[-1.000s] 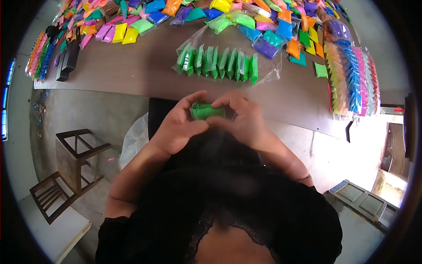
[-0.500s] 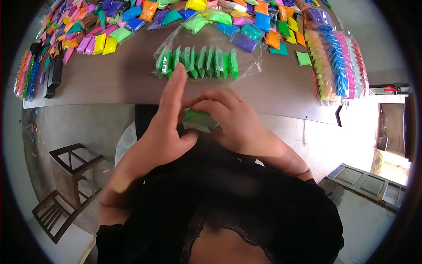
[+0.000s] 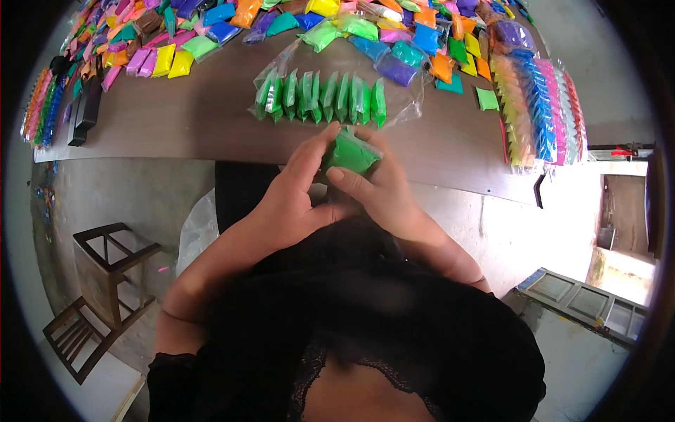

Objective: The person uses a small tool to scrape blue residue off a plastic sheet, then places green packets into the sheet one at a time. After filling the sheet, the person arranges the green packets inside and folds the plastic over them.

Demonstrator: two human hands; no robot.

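A small clear packet with a soft green filling is held up between my two hands, just in front of the table's near edge. My right hand grips it, thumb across its lower front and fingers behind its right side. My left hand is curled against the packet's left side, its fingertips partly hidden behind it and its thumb lower down. Beyond my hands, a row of similar green packets stands on edge on a clear plastic bag.
Loose packets in many colours are heaped along the back of the brown table. Bagged rows of packets lie at the right and further rows at the left. A black object lies near the left rows. A wooden chair is on the floor at left.
The green packet has risen toward the table and turned its green face more into view. My left index finger, raised before, has come down to the packet. The view has shifted slightly.
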